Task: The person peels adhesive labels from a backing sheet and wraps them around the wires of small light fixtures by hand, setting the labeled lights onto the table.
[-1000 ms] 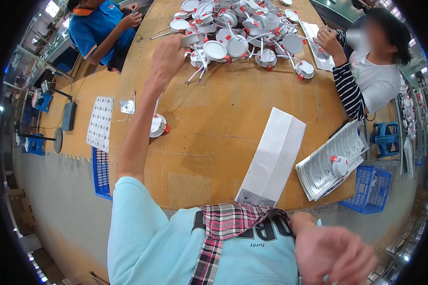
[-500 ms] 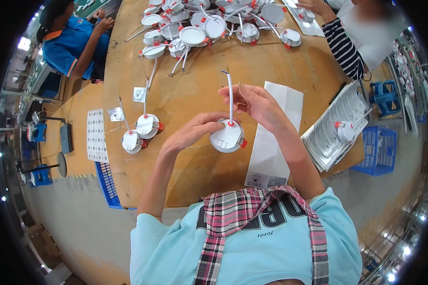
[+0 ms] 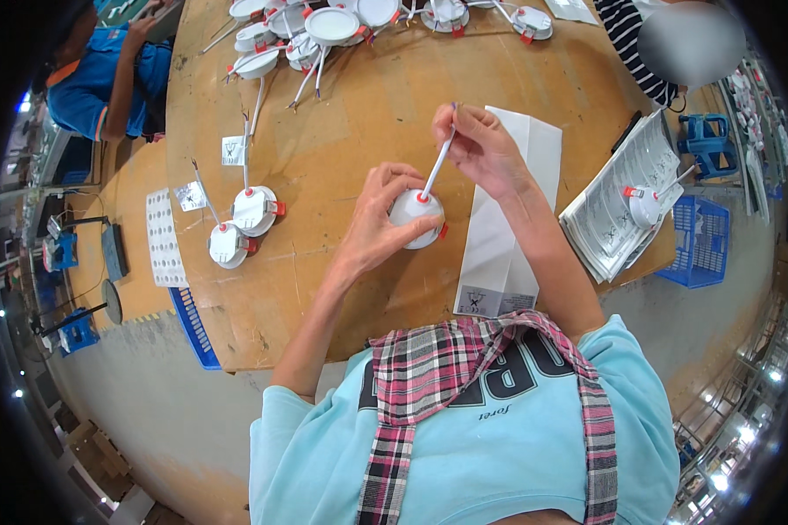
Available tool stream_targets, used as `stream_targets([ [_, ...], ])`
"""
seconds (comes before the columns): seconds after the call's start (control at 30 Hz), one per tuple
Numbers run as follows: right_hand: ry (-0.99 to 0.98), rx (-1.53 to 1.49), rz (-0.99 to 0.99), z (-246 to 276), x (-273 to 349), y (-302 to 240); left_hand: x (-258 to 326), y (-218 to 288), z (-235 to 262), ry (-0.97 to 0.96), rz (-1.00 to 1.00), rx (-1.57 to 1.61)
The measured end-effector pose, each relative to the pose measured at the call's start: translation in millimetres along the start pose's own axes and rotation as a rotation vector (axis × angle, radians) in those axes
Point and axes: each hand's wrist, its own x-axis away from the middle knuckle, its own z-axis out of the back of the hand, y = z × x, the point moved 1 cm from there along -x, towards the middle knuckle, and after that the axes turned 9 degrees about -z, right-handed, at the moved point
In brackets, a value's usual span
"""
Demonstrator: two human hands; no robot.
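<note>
A round white downlight (image 3: 411, 210) with red clips sits in front of me on the table. My left hand (image 3: 374, 219) is closed round its left side, thumb at the near edge and fingers at the far one. From the red grommet on its top a white cable (image 3: 439, 164) rises, leaning right. My right hand (image 3: 488, 150) pinches the upper end of this cable between thumb and fingers. The fingers partly cover the wire tips. Under my right forearm lies a long white paper strip (image 3: 496, 236) with a printed end.
Left on the wooden table (image 3: 315, 140) are two downlights (image 3: 256, 211) with silver tags and a sheet of round stickers (image 3: 162, 236). Far off lies a pile of downlights (image 3: 331, 26). A downlight (image 3: 644, 208) rests on printed sheets (image 3: 597, 223) at right. Co-workers sit at both far corners.
My right hand has closed on the cable's upper end, tilting it rightward. My left hand has spread round the downlight's rim. The view has shifted, so the table contents appear higher.
</note>
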Motion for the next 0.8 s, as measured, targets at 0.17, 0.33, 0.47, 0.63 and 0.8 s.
stream_targets([
  [0.17, 0.414, 0.081, 0.213, -13, -4, 7, -3, -16, -13, 0.141, -0.084, -0.287],
  [0.33, 0.478, 0.125, 0.215, -6, -6, 13, -2, -19, -16, 0.197, -0.093, -0.415],
  [0.47, 0.469, 0.276, 0.125, -11, 3, 3, 0, -26, -15, 0.178, -0.090, -0.408],
  [0.63, 0.663, 0.754, 0.269, -22, 67, -1, 18, 4, 1, 0.355, -0.102, -0.365],
  [0.8, 0.818, 0.976, 0.294, -13, 141, 37, 63, 36, -19, 0.286, 0.080, -0.029],
])
